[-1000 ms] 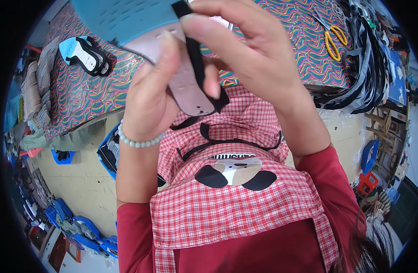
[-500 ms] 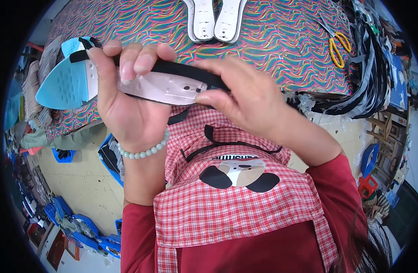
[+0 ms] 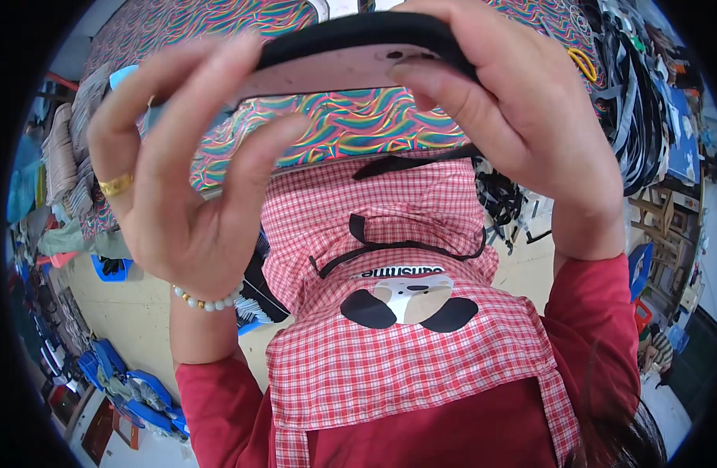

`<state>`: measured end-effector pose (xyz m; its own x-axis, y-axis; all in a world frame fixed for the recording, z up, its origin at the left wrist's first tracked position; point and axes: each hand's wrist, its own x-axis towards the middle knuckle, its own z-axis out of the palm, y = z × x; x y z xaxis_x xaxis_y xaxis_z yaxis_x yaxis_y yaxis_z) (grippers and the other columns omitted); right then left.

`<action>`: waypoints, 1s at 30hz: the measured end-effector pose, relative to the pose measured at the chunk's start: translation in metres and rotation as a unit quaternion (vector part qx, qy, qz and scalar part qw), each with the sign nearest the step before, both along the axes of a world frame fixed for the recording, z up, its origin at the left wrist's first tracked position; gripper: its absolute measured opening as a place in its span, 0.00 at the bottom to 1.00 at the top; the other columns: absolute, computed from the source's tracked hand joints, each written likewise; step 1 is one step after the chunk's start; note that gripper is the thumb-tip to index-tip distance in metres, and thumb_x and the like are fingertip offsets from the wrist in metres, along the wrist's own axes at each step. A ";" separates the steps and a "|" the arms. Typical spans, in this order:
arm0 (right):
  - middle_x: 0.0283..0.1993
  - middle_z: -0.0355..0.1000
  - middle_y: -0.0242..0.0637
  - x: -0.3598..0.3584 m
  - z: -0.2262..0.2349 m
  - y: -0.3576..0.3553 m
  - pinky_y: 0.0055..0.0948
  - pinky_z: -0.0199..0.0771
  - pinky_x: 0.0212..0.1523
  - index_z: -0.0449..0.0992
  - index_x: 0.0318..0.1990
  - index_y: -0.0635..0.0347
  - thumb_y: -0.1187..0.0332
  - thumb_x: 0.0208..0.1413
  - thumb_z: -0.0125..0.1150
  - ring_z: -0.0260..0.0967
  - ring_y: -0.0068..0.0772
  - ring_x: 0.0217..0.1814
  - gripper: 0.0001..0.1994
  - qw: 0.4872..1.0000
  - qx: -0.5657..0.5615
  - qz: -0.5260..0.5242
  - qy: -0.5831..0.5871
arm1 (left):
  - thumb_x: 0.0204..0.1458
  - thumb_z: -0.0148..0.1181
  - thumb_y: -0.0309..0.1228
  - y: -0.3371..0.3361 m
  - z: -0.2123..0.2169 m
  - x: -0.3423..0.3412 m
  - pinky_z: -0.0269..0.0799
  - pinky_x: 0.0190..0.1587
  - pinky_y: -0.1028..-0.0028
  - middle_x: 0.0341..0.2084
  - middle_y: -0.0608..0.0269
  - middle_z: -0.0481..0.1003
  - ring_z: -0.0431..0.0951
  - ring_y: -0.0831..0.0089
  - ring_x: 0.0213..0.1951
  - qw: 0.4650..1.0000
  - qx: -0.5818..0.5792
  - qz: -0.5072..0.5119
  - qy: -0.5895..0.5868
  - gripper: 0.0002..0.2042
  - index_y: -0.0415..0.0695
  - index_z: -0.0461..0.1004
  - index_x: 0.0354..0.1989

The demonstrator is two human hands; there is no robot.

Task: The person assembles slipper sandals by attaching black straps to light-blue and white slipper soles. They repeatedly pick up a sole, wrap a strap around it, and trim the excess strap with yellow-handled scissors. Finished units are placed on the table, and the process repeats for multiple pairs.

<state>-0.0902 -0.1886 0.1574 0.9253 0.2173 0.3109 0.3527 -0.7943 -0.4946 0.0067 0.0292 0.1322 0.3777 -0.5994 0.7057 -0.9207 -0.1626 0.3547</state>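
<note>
Both hands hold a pale pink shoe sole with a black strap along its upper edge, raised close to the camera. My left hand, with a gold ring and a bead bracelet, grips its left end with spread fingers. My right hand clamps its right end, thumb on the pink face and fingers over the strap. Behind the sole lies the table with a wavy multicoloured cloth.
A red checked apron with a panda patch fills the lower middle. Yellow-handled scissors and a heap of black straps lie at the table's right. Folded cloth sits at the left; blue items lie on the floor.
The sole has come up nearer the camera and turned level. My left hand's fingers have spread out along its left end; my right hand has shifted to the right end.
</note>
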 end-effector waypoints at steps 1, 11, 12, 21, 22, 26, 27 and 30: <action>0.40 0.73 0.41 0.001 0.008 -0.001 0.32 0.75 0.33 0.68 0.51 0.62 0.67 0.58 0.56 0.73 0.38 0.33 0.15 0.999 -0.031 0.006 0.020 | 0.42 0.64 0.17 -0.005 0.000 0.005 0.67 0.47 0.70 0.39 0.57 0.74 0.72 0.66 0.42 1.000 -0.024 -0.017 -0.003 0.13 0.35 0.76 0.40; 0.37 0.72 0.43 0.003 -0.012 -0.004 0.40 0.71 0.35 0.69 0.47 0.61 0.68 0.53 0.59 0.71 0.50 0.37 0.15 0.992 -0.079 0.038 0.086 | 0.44 0.67 0.36 -0.019 -0.010 0.040 0.67 0.48 0.65 0.35 0.61 0.76 0.73 0.58 0.45 0.969 0.176 -0.175 0.011 0.15 0.38 0.77 0.37; 0.36 0.72 0.41 0.007 -0.010 -0.002 0.38 0.71 0.34 0.71 0.46 0.61 0.67 0.52 0.60 0.72 0.48 0.36 0.14 0.994 -0.053 0.040 0.082 | 0.42 0.67 0.42 -0.024 -0.016 0.030 0.68 0.46 0.67 0.37 0.59 0.75 0.73 0.59 0.45 0.964 0.179 -0.182 0.082 0.21 0.38 0.76 0.39; 0.36 0.70 0.32 0.008 -0.038 0.012 0.16 0.64 0.34 0.72 0.47 0.65 0.60 0.59 0.56 0.63 0.16 0.34 0.17 0.915 0.391 -0.092 -0.043 | 0.56 0.56 0.42 -0.016 -0.024 -0.017 0.69 0.27 0.79 0.24 0.58 0.74 0.73 0.77 0.23 0.834 -0.089 -0.069 0.539 0.23 0.31 0.71 0.46; 0.36 0.69 0.32 0.003 -0.047 0.023 0.16 0.64 0.35 0.71 0.47 0.66 0.61 0.61 0.54 0.62 0.16 0.35 0.16 0.902 0.411 -0.120 -0.055 | 0.56 0.56 0.44 -0.020 -0.025 -0.018 0.69 0.29 0.78 0.26 0.58 0.74 0.73 0.77 0.24 0.825 -0.093 -0.096 0.549 0.26 0.31 0.69 0.51; 0.32 0.72 0.36 0.009 -0.085 0.061 0.24 0.69 0.35 0.77 0.37 0.62 0.73 0.51 0.64 0.70 0.30 0.34 0.06 0.882 0.425 -0.132 -0.157 | 0.56 0.56 0.45 -0.030 -0.037 -0.022 0.69 0.36 0.79 0.37 0.57 0.75 0.73 0.78 0.34 0.833 -0.189 -0.057 0.517 0.27 0.31 0.68 0.53; 0.32 0.72 0.36 0.009 -0.085 0.068 0.25 0.69 0.36 0.76 0.36 0.62 0.74 0.49 0.65 0.70 0.30 0.34 0.07 0.876 0.438 -0.129 -0.157 | 0.56 0.56 0.44 -0.032 -0.038 -0.023 0.70 0.39 0.78 0.42 0.56 0.74 0.74 0.78 0.38 0.837 -0.208 -0.052 0.504 0.26 0.32 0.68 0.53; 0.33 0.71 0.36 0.013 -0.079 0.067 0.25 0.70 0.34 0.77 0.34 0.62 0.75 0.47 0.66 0.70 0.30 0.35 0.06 0.892 0.407 -0.120 -0.152 | 0.55 0.60 0.37 -0.035 -0.040 -0.024 0.73 0.37 0.79 0.43 0.56 0.76 0.75 0.76 0.40 0.820 -0.253 -0.079 0.507 0.19 0.33 0.72 0.47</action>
